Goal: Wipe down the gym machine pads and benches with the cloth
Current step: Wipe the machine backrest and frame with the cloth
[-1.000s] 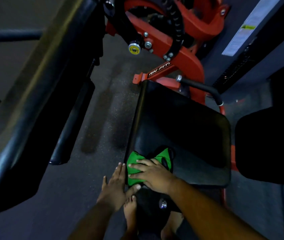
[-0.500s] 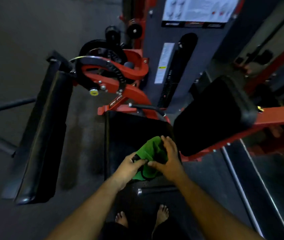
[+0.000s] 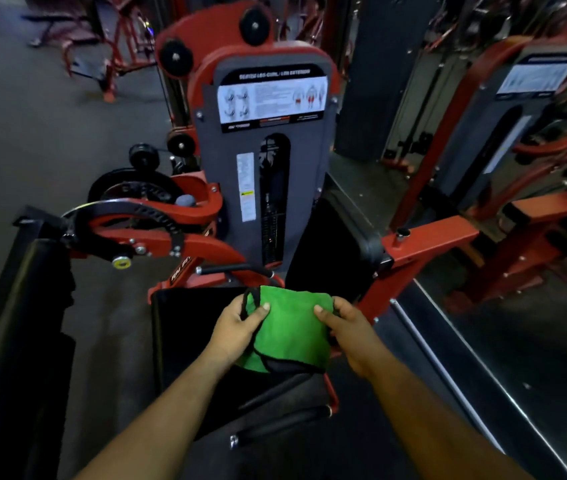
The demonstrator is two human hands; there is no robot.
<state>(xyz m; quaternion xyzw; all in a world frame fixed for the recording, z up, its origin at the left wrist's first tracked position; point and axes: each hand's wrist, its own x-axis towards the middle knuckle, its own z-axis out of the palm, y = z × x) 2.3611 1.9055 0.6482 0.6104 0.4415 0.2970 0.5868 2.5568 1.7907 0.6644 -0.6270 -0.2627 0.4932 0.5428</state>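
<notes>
left hand (image 3: 240, 330) grips green cloth (image 3: 289, 332) | right hand (image 3: 347, 327) grips cloth | above seat pad (image 3: 185, 327), seemingly clear

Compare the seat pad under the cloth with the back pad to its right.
The seat pad lies flat, while the back pad stands up, tilted. The seat pad is partly hidden by the green cloth held in the left hand and right hand; the back pad is uncovered. Both are black and padded.
</notes>
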